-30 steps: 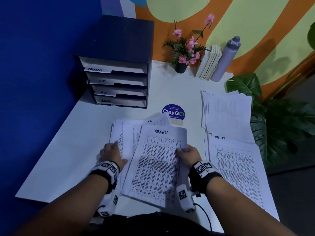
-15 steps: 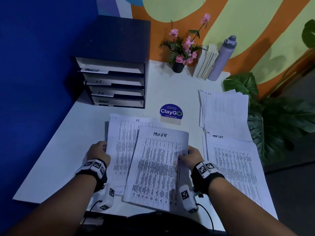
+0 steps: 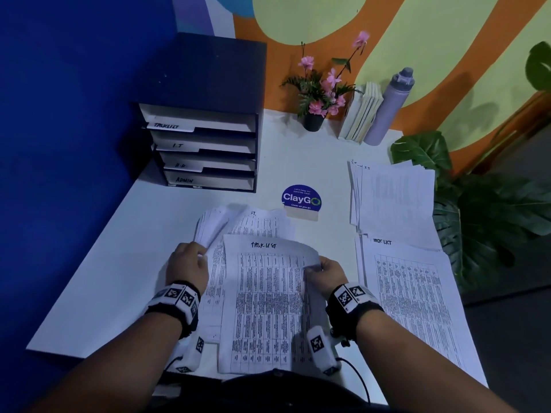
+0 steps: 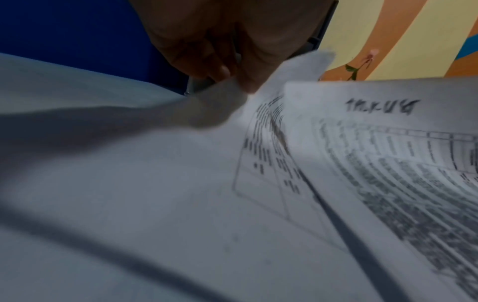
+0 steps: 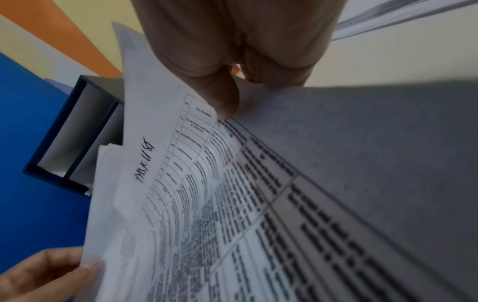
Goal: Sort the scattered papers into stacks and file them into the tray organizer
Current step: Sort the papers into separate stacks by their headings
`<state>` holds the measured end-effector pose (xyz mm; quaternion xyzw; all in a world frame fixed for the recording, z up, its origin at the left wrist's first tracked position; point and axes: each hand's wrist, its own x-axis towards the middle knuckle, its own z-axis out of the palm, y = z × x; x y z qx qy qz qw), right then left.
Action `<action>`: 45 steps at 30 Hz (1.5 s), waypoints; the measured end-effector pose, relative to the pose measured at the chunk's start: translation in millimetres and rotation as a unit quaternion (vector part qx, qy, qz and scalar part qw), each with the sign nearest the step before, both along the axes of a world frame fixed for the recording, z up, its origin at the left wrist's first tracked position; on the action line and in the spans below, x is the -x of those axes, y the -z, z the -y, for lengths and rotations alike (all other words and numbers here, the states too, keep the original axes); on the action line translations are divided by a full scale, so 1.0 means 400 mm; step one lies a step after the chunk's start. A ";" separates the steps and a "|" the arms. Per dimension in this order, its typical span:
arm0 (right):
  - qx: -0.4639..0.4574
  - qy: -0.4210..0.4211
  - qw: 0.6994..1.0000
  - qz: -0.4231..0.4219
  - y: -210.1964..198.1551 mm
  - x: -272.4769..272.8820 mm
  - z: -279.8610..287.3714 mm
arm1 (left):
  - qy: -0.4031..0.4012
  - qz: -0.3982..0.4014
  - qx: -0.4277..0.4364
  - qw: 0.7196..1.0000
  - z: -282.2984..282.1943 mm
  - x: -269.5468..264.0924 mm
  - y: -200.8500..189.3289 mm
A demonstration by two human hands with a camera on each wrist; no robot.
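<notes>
A printed sheet headed "task list" [image 3: 262, 296] lies on top of a loose pile of papers [image 3: 256, 222] in front of me. My right hand [image 3: 323, 271] pinches that sheet's right edge between thumb and fingers [image 5: 222, 98]. My left hand [image 3: 187, 260] grips the curled-up left edges of the sheets below [image 4: 261, 90], one of them headed "I.T." The dark tray organizer [image 3: 205, 114], with shelves labelled tasklist, I.T, H.R and admin, stands at the back left. Two sorted stacks lie on the right: an I.T stack [image 3: 393, 198] and a task list stack [image 3: 411, 296].
A round blue "ClayGo" sign [image 3: 301, 199] stands between the pile and the organizer. A pot of pink flowers [image 3: 316, 99], some books [image 3: 362, 113] and a grey bottle [image 3: 387, 105] line the back wall. A big leafy plant [image 3: 489, 210] is off the table's right edge.
My left hand has slid up the pile's left edge and lifted the lower sheets so that they curl. The right hand keeps its pinch on the task list sheet, which has shifted slightly.
</notes>
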<state>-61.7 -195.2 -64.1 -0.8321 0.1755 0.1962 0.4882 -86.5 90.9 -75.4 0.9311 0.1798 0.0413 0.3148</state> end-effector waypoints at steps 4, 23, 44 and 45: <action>-0.015 0.060 0.998 0.003 -0.008 -0.015 0.041 | -0.055 -0.045 0.115 0.991 0.011 -0.009 -0.029; 0.286 0.112 0.948 0.088 -0.078 -0.062 0.317 | 0.048 -0.075 0.179 0.980 0.157 -0.082 -0.133; 0.002 0.024 0.999 0.042 -0.115 -0.073 0.293 | -0.001 -0.052 0.226 0.973 0.269 -0.086 -0.137; -0.057 0.036 0.997 0.031 -0.112 -0.071 0.259 | -0.003 -0.049 0.235 0.971 0.271 -0.082 -0.144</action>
